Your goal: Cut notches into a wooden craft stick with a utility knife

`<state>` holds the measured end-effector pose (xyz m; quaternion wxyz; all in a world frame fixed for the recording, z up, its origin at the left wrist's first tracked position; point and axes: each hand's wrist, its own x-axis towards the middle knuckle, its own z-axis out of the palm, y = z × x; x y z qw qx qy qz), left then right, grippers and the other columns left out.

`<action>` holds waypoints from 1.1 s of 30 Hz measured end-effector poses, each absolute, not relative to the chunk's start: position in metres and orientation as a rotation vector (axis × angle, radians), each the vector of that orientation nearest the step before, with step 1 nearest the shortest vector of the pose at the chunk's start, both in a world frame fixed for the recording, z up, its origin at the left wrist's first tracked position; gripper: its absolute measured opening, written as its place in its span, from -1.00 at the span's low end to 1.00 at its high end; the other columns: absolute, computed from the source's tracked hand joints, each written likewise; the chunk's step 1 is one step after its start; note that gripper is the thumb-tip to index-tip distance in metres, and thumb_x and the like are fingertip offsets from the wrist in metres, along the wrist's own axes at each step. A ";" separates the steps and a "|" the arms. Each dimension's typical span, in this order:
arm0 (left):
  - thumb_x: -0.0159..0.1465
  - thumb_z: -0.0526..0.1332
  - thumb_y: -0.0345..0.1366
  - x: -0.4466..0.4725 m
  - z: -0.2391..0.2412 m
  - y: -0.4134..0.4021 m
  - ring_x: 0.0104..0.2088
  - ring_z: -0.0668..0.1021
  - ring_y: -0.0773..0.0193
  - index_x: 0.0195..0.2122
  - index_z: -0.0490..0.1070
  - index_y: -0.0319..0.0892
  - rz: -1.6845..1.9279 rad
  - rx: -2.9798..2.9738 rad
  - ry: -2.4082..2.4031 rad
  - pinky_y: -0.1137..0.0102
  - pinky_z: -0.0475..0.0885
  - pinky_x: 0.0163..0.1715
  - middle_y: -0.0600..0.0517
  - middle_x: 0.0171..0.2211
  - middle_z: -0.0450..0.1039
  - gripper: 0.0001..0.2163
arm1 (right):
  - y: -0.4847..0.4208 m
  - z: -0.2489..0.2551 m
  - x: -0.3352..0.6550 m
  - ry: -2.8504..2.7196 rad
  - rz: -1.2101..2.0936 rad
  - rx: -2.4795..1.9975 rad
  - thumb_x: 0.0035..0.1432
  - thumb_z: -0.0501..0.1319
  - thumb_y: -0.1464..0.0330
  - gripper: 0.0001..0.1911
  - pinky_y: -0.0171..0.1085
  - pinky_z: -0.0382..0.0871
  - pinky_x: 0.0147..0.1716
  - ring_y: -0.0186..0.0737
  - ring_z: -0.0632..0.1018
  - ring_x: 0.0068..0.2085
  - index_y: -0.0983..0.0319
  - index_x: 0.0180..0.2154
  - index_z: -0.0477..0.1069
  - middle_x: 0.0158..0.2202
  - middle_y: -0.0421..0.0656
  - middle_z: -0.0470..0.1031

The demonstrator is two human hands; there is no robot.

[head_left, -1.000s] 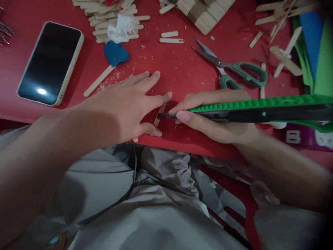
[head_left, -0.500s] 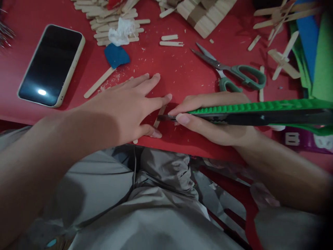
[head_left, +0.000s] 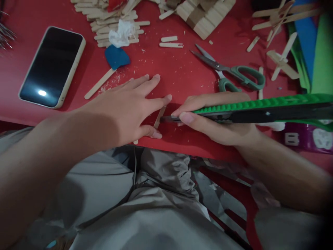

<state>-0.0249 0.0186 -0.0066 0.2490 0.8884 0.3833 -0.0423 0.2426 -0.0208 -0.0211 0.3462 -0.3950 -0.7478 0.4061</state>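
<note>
My left hand [head_left: 132, 107] lies flat on the red tabletop with its fingers spread. Its index finger and thumb press down at the two ends of a short wooden craft stick [head_left: 159, 117]. My right hand [head_left: 215, 119] is closed around a green and black utility knife [head_left: 260, 111], which points left. The knife's blade tip meets the stick's right edge, between my left thumb and index finger; whether it cuts into the wood I cannot tell. Part of the stick is hidden under my fingertips.
Green-handled scissors [head_left: 229, 67] lie open beyond my right hand. A phone [head_left: 52, 66] lies at the left, near a stick with a blue piece [head_left: 117, 56]. Piled craft sticks [head_left: 104, 24] are at the back. A stick assembly [head_left: 282, 62] and coloured sheets [head_left: 321, 55] lie right.
The knife has drawn back slightly to the right, and its rear end has tilted up a little. My left hand stays in place on the stick.
</note>
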 end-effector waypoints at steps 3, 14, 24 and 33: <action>0.41 0.37 0.19 -0.024 -0.006 0.019 0.68 0.07 -0.44 0.61 0.27 0.31 -0.136 2.429 1.051 -0.29 0.18 0.60 0.16 0.76 -0.15 -0.24 | -0.020 -0.021 0.242 -1.959 1.058 -1.030 0.43 0.45 0.22 -0.89 -0.22 0.73 -0.19 -0.16 0.79 -0.24 0.01 -0.13 0.80 -0.19 -0.22 0.82; 0.40 0.41 0.14 -0.023 -0.005 0.018 0.67 0.09 -0.51 0.63 0.25 0.21 -0.157 2.445 1.044 -0.30 0.20 0.59 0.04 0.76 -0.15 -0.19 | -0.021 -0.020 0.240 -1.970 1.029 -1.027 0.42 0.45 0.24 -0.89 -0.25 0.71 -0.27 -0.19 0.77 -0.30 0.06 -0.18 0.78 -0.24 -0.23 0.82; 0.42 0.42 0.12 -0.021 -0.002 0.018 0.68 0.07 -0.46 0.61 0.28 0.24 -0.134 2.414 1.050 -0.27 0.16 0.61 0.06 0.76 -0.16 -0.23 | -0.022 -0.021 0.241 -1.952 1.046 -1.041 0.44 0.43 0.21 -0.86 -0.21 0.74 -0.18 -0.15 0.79 -0.24 0.03 -0.17 0.80 -0.21 -0.21 0.82; 0.43 0.37 0.17 -0.022 -0.003 0.018 0.69 0.07 -0.43 0.62 0.25 0.30 -0.143 2.429 1.050 -0.26 0.18 0.61 0.11 0.76 -0.15 -0.24 | -0.020 -0.020 0.241 -1.960 1.043 -1.021 0.45 0.44 0.23 -0.87 -0.25 0.69 -0.24 -0.19 0.77 -0.28 0.04 -0.17 0.80 -0.24 -0.22 0.81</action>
